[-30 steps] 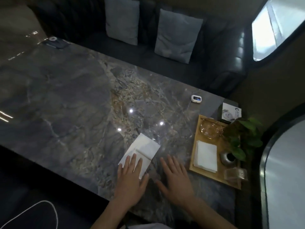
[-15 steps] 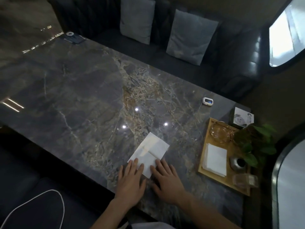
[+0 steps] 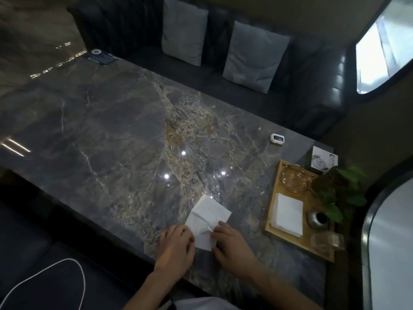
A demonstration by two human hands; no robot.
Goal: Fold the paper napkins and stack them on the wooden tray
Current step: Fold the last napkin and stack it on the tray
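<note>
A white paper napkin [image 3: 206,217] lies on the dark marble table near its front edge, creased and lifted at its near part. My left hand [image 3: 175,247] pinches its near left corner. My right hand [image 3: 230,245] pinches its near right edge. To the right stands the wooden tray [image 3: 273,193], with a small stack of folded white napkins [image 3: 288,214] lying flat in its middle.
On the tray also sit a glass dish [image 3: 293,179], a small metal pot [image 3: 317,218] and a clear cup [image 3: 327,241]. A leafy plant [image 3: 342,193], a printed card [image 3: 323,161] and a small white device [image 3: 277,139] are at the table's right end. A sofa with cushions [image 3: 254,57] runs behind.
Both hands went from lying flat on and beside the napkin to gripping its near edge. The right hand moved left onto it, and the napkin now wrinkles upward.
</note>
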